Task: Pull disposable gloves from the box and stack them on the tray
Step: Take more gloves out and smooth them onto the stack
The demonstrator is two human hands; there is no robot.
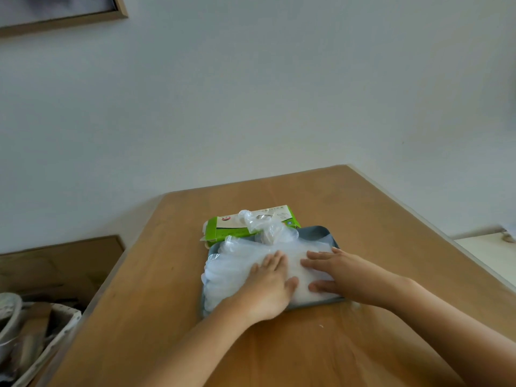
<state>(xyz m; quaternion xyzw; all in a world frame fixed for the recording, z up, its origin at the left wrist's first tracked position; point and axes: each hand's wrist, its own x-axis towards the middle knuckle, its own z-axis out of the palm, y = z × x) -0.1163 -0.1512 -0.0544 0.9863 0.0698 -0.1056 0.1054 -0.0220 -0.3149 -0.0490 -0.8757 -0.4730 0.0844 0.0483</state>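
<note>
Wooden bench [363,219], pale wall behind. Grey-blue tray [321,231] at lower centre carries the glove stack [237,263], long axis running left-right. Left grip [268,286] and right grip [332,272] both lie flat on the stack, fingers straight, grasping nothing. Green box [223,229] sits just above the tray; a loose glove [257,222] protrudes up-frame of the left grip, likely the nearer hand.
</note>
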